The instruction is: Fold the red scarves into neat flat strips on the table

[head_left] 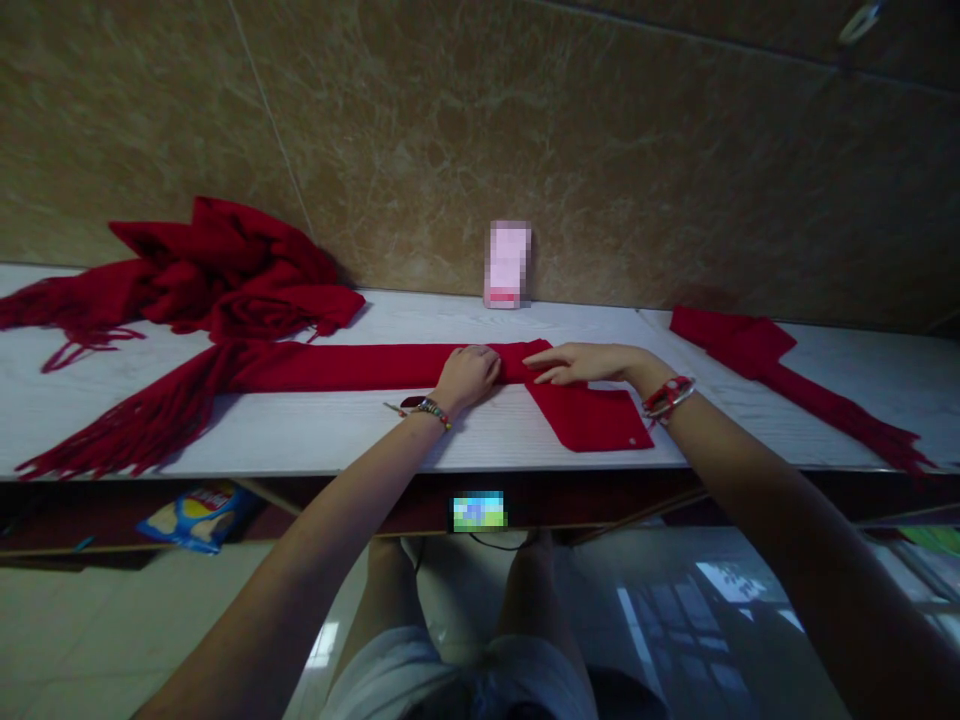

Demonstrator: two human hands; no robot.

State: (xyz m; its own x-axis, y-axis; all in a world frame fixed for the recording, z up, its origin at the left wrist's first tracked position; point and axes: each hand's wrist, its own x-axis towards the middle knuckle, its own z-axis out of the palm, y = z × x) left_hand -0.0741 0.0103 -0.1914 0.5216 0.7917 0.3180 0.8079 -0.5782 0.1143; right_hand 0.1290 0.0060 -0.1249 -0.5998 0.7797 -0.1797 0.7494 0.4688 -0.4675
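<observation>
A red scarf [345, 367] is laid lengthwise in a long narrow strip on the white tabletop, its fringe fanned out at the left end. My left hand [470, 374] rests on the strip with its fingers curled together against the cloth. To its right, my right hand [581, 362] lies over the fold where the scarf turns, fingers stretched out and slightly apart. From that fold a flat end of the scarf slants towards the front edge, with a small pale spot near its corner. The cloth under both palms is hidden.
A heaped red scarf [247, 265] lies at the back left, and a folded red scarf [765, 355] with fringe lies at the right. A pink box-like item [508, 265], blurred, stands by the tiled wall [420, 130]. A blue snack bag [196, 518] sits on the shelf below.
</observation>
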